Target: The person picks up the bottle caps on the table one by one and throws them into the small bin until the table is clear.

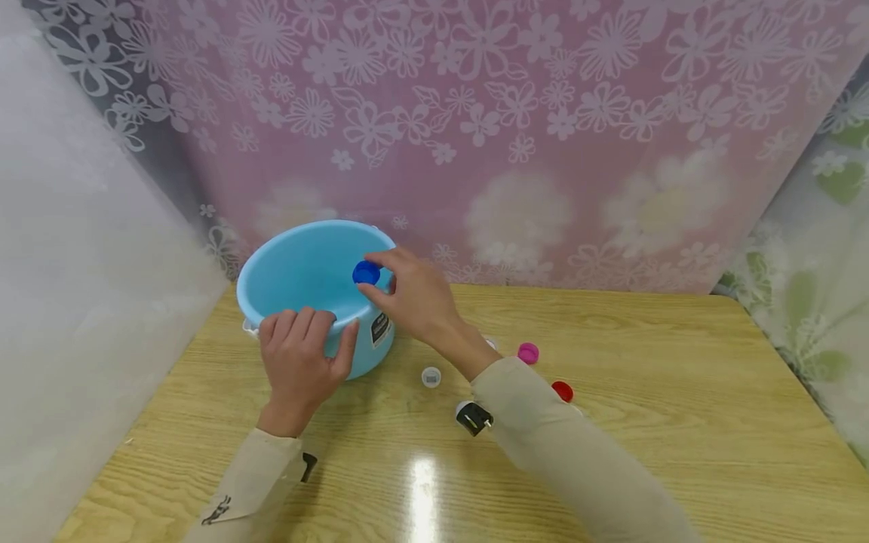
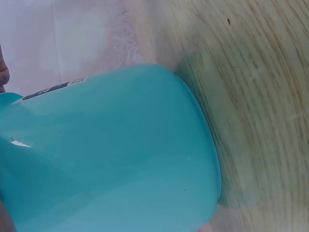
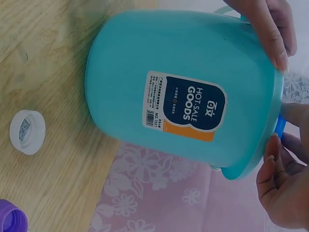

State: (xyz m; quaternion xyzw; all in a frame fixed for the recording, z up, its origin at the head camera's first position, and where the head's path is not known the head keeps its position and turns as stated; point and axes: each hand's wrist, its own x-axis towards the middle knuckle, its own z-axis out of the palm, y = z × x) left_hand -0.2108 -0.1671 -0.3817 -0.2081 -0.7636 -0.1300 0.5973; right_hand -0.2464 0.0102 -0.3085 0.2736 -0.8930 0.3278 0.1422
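Note:
A light blue bucket (image 1: 363,354) stands on the wooden table, its open top facing up and toward me. My left hand (image 1: 299,351) grips the near rim, fingers over the edge and thumb outside. Between thumb and fingers, my right hand (image 1: 417,294) pinches a blue bottle cap (image 1: 366,273) at the bucket's right rim. In the right wrist view, the cap (image 3: 280,126) shows only partly behind the rim, beside the right hand (image 3: 285,179). The left wrist view is filled mostly by the bucket's side (image 2: 120,150).
Right of the bucket lie a white cap (image 1: 431,377), a pink cap (image 1: 528,353) and a red cap (image 1: 562,391), some partly behind the right forearm. A purple cap (image 3: 12,217) shows in the right wrist view. Behind the table (image 1: 679,377) hangs a flowered pink curtain (image 1: 543,151).

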